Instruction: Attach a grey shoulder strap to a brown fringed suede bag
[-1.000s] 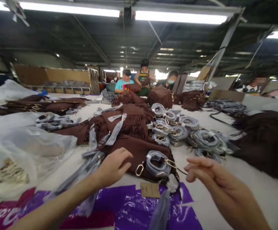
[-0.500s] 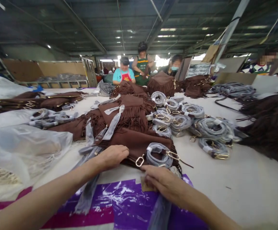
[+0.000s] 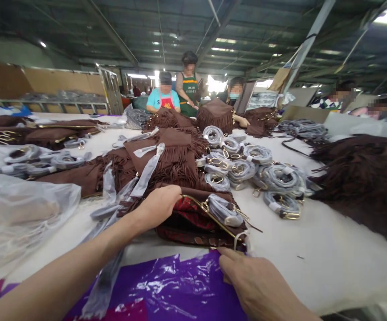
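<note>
A brown fringed bag [image 3: 193,232] lies on the white table [image 3: 330,263] just in front of me, its mouth pulled open so the red patterned lining [image 3: 188,209] shows. My left hand [image 3: 160,206] grips the upper edge of the bag's opening and lifts it. My right hand [image 3: 256,285] lies on the purple plastic bag [image 3: 176,285] at the bag's near corner, fingers closed on something small by the white tag string; I cannot make out what. A wrapped strap coil [image 3: 225,210] with gold clasps rests on the bag.
More brown fringed bags [image 3: 176,156] are piled behind, with several wrapped strap coils [image 3: 273,178] to the right. A dark brown heap [image 3: 367,178] fills the right side. Clear plastic bags [image 3: 22,214] lie at left. Other people [image 3: 188,87] work at the far end.
My left hand moved from lying on the bag to lifting its top edge, opening it so the red lining shows. My right hand came in from the right to the bag's near corner.
</note>
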Demonstrator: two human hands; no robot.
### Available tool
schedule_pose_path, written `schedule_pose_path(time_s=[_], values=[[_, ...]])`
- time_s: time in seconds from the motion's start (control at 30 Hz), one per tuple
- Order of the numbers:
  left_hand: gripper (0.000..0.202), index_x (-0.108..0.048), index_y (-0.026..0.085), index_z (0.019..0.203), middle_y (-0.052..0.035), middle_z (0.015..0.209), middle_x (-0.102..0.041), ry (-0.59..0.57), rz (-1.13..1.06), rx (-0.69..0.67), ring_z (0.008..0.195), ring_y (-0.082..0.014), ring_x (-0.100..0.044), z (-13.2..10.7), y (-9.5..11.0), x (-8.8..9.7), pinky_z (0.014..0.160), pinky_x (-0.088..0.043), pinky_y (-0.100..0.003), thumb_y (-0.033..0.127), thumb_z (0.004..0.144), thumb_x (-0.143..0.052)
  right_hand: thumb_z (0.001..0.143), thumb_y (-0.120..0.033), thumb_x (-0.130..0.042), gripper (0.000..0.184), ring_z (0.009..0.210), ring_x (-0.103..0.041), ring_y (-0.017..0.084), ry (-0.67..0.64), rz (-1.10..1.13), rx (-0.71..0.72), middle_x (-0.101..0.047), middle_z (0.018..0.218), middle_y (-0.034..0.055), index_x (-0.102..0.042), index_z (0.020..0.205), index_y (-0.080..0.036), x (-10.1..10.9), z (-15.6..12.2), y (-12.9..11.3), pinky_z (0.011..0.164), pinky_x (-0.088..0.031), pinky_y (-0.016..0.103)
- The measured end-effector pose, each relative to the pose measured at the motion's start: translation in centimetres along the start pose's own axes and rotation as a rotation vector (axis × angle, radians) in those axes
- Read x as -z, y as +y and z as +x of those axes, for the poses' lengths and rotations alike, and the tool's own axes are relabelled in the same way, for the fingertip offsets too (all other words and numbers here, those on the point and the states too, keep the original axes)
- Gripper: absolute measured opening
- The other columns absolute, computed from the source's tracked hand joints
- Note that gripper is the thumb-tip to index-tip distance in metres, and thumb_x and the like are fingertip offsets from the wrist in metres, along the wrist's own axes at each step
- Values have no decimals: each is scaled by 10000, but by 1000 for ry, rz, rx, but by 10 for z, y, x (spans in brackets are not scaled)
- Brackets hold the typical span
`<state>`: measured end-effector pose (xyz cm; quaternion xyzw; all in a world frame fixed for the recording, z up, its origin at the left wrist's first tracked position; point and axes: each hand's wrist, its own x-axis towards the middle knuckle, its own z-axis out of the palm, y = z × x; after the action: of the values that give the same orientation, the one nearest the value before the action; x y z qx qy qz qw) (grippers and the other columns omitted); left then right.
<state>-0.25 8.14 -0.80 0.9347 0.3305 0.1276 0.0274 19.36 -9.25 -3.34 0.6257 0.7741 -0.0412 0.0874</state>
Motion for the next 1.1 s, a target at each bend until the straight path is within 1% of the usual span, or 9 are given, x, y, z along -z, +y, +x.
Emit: schedule_pose_path(time_s=[0.1, 0.27, 0.4, 0.5, 0.6, 0.73, 0.83, 1.0, 1.1], values=[[230, -490, 196, 790, -27, 791, -580, 35, -57, -6, 767, -186, -557, 2, -4, 1, 728, -440, -304, 183, 964, -339, 776, 41, -467, 309, 653, -712, 281, -37, -88, -154, -725, 747, 61, -621, 828, -222, -6, -18, 23, 475, -224, 320], [237, -479, 197, 773, -25, 769, -569, 36, -84, 12, 746, -190, -551, 4, -4, 0, 708, -419, -308, 179, 960, -335, 782, 16, -470, 295, 607, -706, 268, 19, -143, -275, -727, 684, 55, -601, 809, -246, -5, -39, 55, 470, -177, 323], [228, -485, 198, 774, -21, 773, -575, 24, -70, -5, 759, -187, -558, 8, -2, 3, 718, -416, -302, 180, 958, -352, 797, -24, -462, 260, 568, -677, 257, 86, -55, -134, -677, 634, 22, -580, 817, -255, -5, -30, 38, 475, -190, 330], [239, -489, 197, 773, -20, 774, -590, 29, -102, -14, 750, -181, -559, 8, -3, 3, 712, -414, -298, 190, 964, -345, 830, -36, -448, 256, 626, -660, 213, 149, 76, -27, -687, 835, 22, -581, 882, -248, -9, -11, 14, 495, -274, 304], [259, -491, 196, 772, -23, 768, -596, 45, -142, -13, 735, -177, -556, 8, -4, 2, 700, -412, -296, 203, 970, -325, 913, -95, -420, 225, 790, -648, 190, 194, 318, -58, -640, 1084, 52, -594, 860, -226, -10, 7, 0, 612, -391, 270], [280, -473, 201, 739, -12, 727, -566, 30, -146, -12, 704, -173, -540, 10, -7, 3, 688, -419, -291, 208, 972, -319, 1013, -301, -372, 277, 757, -572, 173, 233, 927, -39, -595, 735, -17, -608, 883, -236, -5, 17, 8, 749, -412, 273], [240, -505, 187, 790, -25, 771, -572, -14, -65, -33, 731, -185, -551, 8, -4, 8, 706, -442, -305, 177, 963, -340, 1009, -458, -378, 331, 552, -432, 141, 230, 1259, -32, -553, 604, -49, -580, 904, -218, -1, 20, 21, 580, -339, 251], [198, -563, 173, 947, -78, 1009, -582, 80, 38, -260, 896, -222, -568, -11, 34, 16, 811, -479, -348, 159, 967, -366, 948, -595, -469, 413, 464, -307, 104, 140, 1463, -60, -539, 555, -58, -550, 865, -199, 4, 24, 26, 469, -180, 236], [150, -594, 164, 933, -66, 921, -613, -107, -70, -394, 847, -221, -600, -15, 65, 4, 769, -511, -327, 113, 919, -454, 931, -598, -491, 414, 458, -311, 100, 116, 1502, -79, -526, 534, -62, -547, 849, -196, 7, 22, 24, 465, -180, 230]])
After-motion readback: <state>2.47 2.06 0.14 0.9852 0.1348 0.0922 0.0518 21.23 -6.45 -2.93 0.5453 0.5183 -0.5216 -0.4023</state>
